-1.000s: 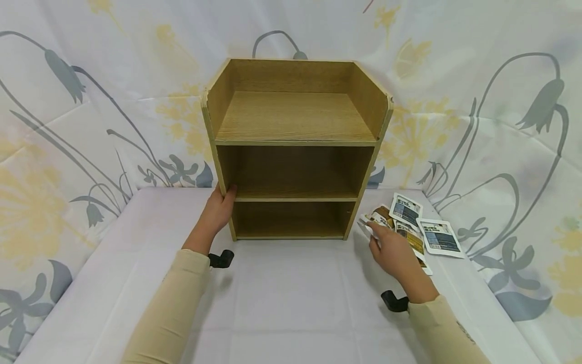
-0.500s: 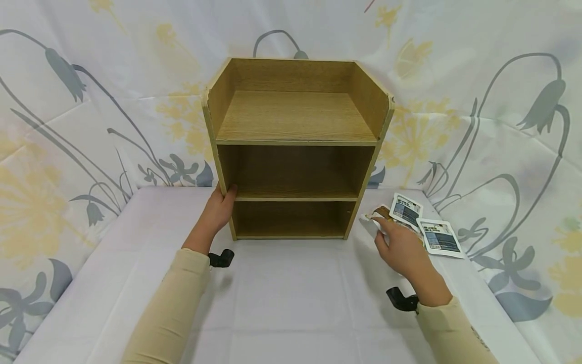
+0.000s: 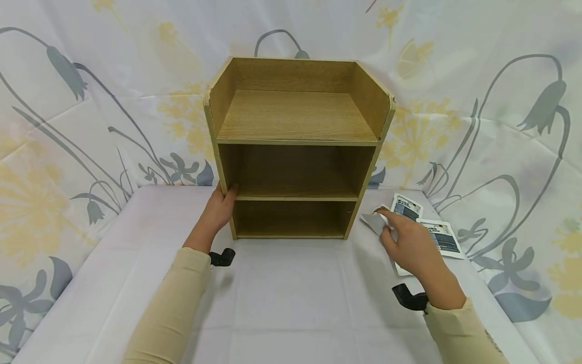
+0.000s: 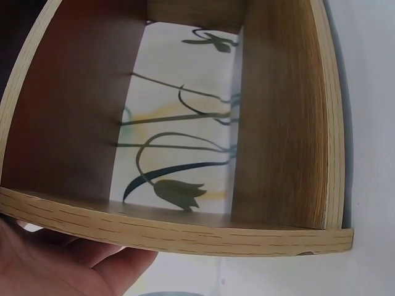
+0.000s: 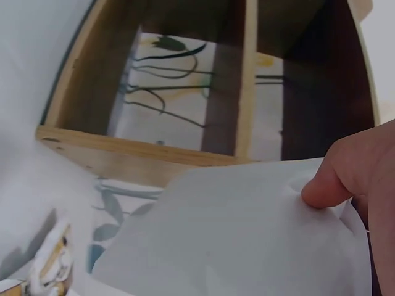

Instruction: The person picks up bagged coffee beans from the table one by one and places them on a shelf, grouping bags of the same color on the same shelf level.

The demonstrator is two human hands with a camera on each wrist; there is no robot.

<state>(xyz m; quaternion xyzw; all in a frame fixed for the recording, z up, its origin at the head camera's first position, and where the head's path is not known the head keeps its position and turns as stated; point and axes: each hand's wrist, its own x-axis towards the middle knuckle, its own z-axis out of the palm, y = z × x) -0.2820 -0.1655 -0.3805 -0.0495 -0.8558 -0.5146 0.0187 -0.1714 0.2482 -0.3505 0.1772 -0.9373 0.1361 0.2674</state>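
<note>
A small wooden shelf unit (image 3: 297,143) with three levels stands on the white-covered table. My left hand (image 3: 219,210) grips its left side panel, thumb at the front edge and the other fingers behind the panel. In the left wrist view, the fingers (image 4: 92,262) lie along the outside of that panel (image 4: 185,239). To the right of the shelf, my right hand (image 3: 411,245) pinches a flat packet (image 3: 374,222). In the right wrist view, the thumb presses on the plain pale face of this packet (image 5: 234,234), which overlaps the shelf's side.
Flat packets with blue-and-white labels lie right of the shelf, one at the back (image 3: 406,205) and another (image 3: 443,238) further right. Others are partly hidden under my right hand. Floral cloth (image 3: 491,131) hangs behind the table (image 3: 291,303).
My right hand has drawn back slightly rightward, and the packet it pinches has lifted and tilted, now showing its pale side. The left hand keeps its grip on the shelf.
</note>
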